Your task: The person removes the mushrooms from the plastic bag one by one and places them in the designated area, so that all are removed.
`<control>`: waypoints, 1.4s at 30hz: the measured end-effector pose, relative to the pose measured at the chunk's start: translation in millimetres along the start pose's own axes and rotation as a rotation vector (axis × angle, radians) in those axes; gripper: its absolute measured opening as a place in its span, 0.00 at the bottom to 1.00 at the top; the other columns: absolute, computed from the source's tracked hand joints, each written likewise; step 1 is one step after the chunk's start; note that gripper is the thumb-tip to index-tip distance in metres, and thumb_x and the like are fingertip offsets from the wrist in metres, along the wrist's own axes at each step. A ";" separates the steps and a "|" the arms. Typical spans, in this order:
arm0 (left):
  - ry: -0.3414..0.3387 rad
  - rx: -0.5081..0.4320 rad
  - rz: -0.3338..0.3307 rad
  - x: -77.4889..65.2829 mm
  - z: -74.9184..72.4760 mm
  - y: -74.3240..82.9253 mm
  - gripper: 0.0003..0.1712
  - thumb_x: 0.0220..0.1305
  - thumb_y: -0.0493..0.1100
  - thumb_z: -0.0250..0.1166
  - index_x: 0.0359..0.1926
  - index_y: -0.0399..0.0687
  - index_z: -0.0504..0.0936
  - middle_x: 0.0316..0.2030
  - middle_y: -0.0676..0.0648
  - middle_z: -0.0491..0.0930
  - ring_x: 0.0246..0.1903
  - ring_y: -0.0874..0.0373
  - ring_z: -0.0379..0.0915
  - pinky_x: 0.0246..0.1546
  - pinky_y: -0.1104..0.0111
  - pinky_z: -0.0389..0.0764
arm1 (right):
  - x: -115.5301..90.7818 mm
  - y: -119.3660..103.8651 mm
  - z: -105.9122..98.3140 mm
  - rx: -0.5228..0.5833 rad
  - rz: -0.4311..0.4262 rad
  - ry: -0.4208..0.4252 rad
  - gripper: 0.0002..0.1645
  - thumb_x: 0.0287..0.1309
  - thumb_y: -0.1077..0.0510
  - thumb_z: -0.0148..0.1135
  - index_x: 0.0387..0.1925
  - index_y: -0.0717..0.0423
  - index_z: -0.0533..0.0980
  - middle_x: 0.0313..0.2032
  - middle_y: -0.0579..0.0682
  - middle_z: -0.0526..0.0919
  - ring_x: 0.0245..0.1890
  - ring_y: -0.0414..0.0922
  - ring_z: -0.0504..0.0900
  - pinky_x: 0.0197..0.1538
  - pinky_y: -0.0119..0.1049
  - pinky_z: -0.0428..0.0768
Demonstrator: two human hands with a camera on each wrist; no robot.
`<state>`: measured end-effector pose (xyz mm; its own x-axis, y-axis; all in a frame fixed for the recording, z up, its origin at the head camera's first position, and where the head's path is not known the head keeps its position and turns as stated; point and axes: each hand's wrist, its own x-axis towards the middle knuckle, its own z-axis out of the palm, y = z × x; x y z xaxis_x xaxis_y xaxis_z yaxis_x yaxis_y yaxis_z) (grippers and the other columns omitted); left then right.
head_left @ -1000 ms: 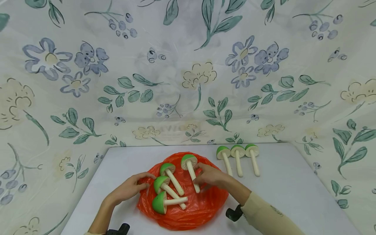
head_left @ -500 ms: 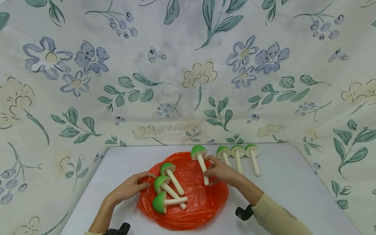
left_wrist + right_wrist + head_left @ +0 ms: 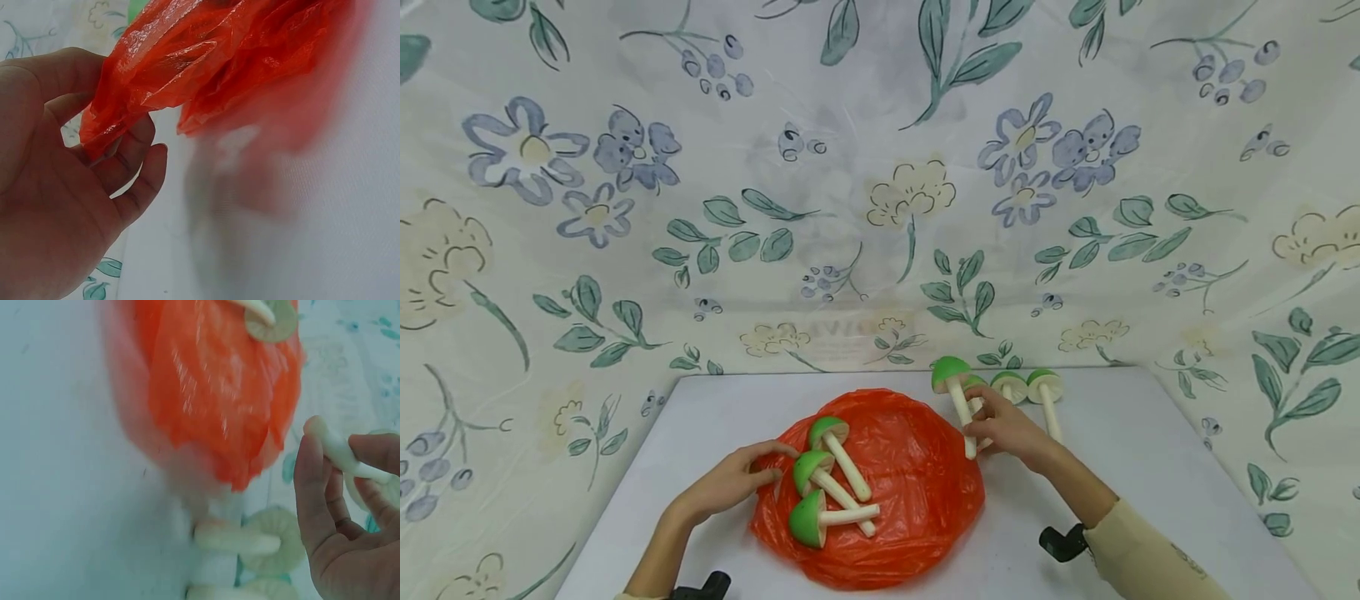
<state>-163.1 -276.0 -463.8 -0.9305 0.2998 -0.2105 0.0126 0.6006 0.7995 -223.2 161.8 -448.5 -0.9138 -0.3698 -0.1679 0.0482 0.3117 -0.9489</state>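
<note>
My right hand pinches the pale stem of a green-capped toy mushroom, held cap up at the right edge of a red plastic bag. In the right wrist view, thumb and fingers close round its stem. My left hand holds the bag's left edge; in the left wrist view the red plastic runs between its fingers. Three more mushrooms lie on the bag's left part: an upper one, a middle one and a lower one.
At the table's back right, three like mushrooms stand in a row: one partly hidden behind the held one, a middle one and a right one. The white table ends at a flower-printed cloth behind.
My right hand has carried the mushroom from over the bag to the right and back, towards the row of mushrooms. The left hand and the three mushrooms on the bag have stayed put.
</note>
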 end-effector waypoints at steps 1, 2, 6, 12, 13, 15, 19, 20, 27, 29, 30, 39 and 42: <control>-0.001 0.000 -0.002 0.0 -0.1 0.0 0.16 0.72 0.42 0.60 0.58 0.55 0.81 0.67 0.40 0.71 0.66 0.40 0.64 0.63 0.40 0.70 | -1.7 1.3 -3.5 -0.004 0.000 0.008 0.29 0.63 0.62 0.62 0.63 0.56 0.63 0.39 0.61 0.75 0.31 0.51 0.83 0.36 0.48 0.88; -0.001 0.000 -0.003 -0.2 -0.2 -0.3 0.16 0.71 0.42 0.60 0.57 0.55 0.81 0.67 0.40 0.71 0.66 0.40 0.64 0.63 0.40 0.71 | -3.0 3.0 -6.9 -0.008 0.002 0.015 0.30 0.63 0.62 0.62 0.64 0.56 0.63 0.40 0.61 0.75 0.32 0.51 0.83 0.36 0.49 0.88; 0.000 -0.003 -0.010 -0.5 -0.6 -2.2 0.16 0.71 0.43 0.60 0.57 0.56 0.81 0.67 0.41 0.71 0.66 0.41 0.64 0.63 0.40 0.70 | -7.6 9.6 -20.3 -0.018 0.014 0.043 0.31 0.63 0.61 0.62 0.65 0.56 0.63 0.41 0.61 0.74 0.34 0.51 0.82 0.36 0.46 0.88; -0.007 0.005 0.015 -0.8 -1.1 -1.8 0.16 0.71 0.42 0.60 0.57 0.55 0.81 0.67 0.40 0.71 0.66 0.40 0.64 0.62 0.41 0.72 | -11.9 20.8 -43.5 -0.016 -0.004 0.038 0.30 0.66 0.61 0.61 0.66 0.56 0.61 0.43 0.62 0.73 0.35 0.52 0.81 0.37 0.47 0.88; -0.008 0.005 0.017 -0.7 -1.1 -1.5 0.16 0.71 0.42 0.60 0.57 0.55 0.81 0.67 0.40 0.71 0.66 0.40 0.64 0.62 0.41 0.72 | -12.6 21.9 -47.0 -0.014 -0.006 0.042 0.31 0.66 0.62 0.61 0.66 0.56 0.61 0.43 0.62 0.72 0.35 0.52 0.81 0.37 0.48 0.88; -0.008 0.007 0.019 -0.4 -0.9 -1.4 0.16 0.71 0.42 0.59 0.58 0.55 0.81 0.67 0.40 0.71 0.66 0.40 0.64 0.62 0.41 0.71 | -13.4 24.8 -54.4 -0.020 -0.009 0.050 0.32 0.66 0.62 0.61 0.67 0.57 0.60 0.44 0.63 0.72 0.37 0.53 0.81 0.38 0.48 0.88; 0.002 0.012 0.014 0.1 -0.4 -1.3 0.16 0.71 0.42 0.59 0.57 0.55 0.81 0.66 0.41 0.72 0.66 0.40 0.64 0.63 0.40 0.70 | -15.8 31.1 -69.3 -0.038 -0.011 0.088 0.33 0.66 0.61 0.61 0.68 0.58 0.59 0.46 0.63 0.72 0.39 0.53 0.81 0.39 0.47 0.88; 0.004 0.011 0.011 0.3 -0.3 -1.2 0.16 0.71 0.42 0.60 0.57 0.56 0.81 0.66 0.41 0.72 0.66 0.40 0.64 0.63 0.40 0.70 | -16.7 33.0 -73.3 -0.043 -0.016 0.094 0.34 0.66 0.61 0.61 0.69 0.58 0.59 0.46 0.64 0.72 0.39 0.53 0.81 0.39 0.47 0.88; 0.001 0.008 0.002 1.6 0.2 -1.4 0.16 0.71 0.42 0.60 0.57 0.56 0.81 0.66 0.42 0.72 0.66 0.41 0.64 0.63 0.39 0.69 | -23.3 50.4 -98.6 -0.033 -0.019 0.155 0.36 0.66 0.63 0.60 0.70 0.59 0.56 0.44 0.63 0.72 0.37 0.52 0.82 0.39 0.46 0.87; 0.002 0.008 0.001 1.4 0.3 -0.8 0.16 0.71 0.42 0.60 0.57 0.56 0.81 0.66 0.41 0.72 0.66 0.41 0.64 0.63 0.40 0.70 | -24.6 54.6 -104.5 -0.026 -0.012 0.176 0.36 0.66 0.63 0.60 0.71 0.59 0.56 0.43 0.62 0.73 0.37 0.51 0.83 0.39 0.46 0.87; 0.003 0.009 0.001 1.4 0.3 -0.3 0.16 0.71 0.42 0.60 0.57 0.56 0.81 0.66 0.41 0.72 0.66 0.41 0.64 0.63 0.40 0.70 | -25.2 56.5 -107.4 -0.028 -0.011 0.183 0.37 0.66 0.62 0.60 0.71 0.59 0.56 0.43 0.62 0.73 0.38 0.50 0.83 0.39 0.46 0.87; -0.008 0.005 0.003 0.4 0.4 2.9 0.16 0.72 0.42 0.59 0.58 0.54 0.80 0.67 0.39 0.71 0.67 0.38 0.63 0.63 0.40 0.70 | -31.3 68.5 -125.2 -0.034 -0.013 0.221 0.39 0.68 0.62 0.59 0.73 0.62 0.53 0.44 0.63 0.72 0.41 0.50 0.83 0.41 0.45 0.88; -0.008 -0.002 0.004 0.2 0.6 3.7 0.17 0.71 0.41 0.60 0.59 0.53 0.80 0.67 0.39 0.71 0.67 0.38 0.64 0.62 0.41 0.71 | -33.4 71.9 -129.1 -0.043 -0.012 0.236 0.39 0.68 0.62 0.59 0.73 0.63 0.52 0.45 0.64 0.71 0.41 0.49 0.83 0.41 0.45 0.88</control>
<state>-163.0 -273.2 -461.2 -0.9276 0.3078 -0.2117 0.0155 0.5979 0.8014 -241.2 309.6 -476.6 -0.9834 -0.1603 -0.0846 0.0240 0.3476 -0.9373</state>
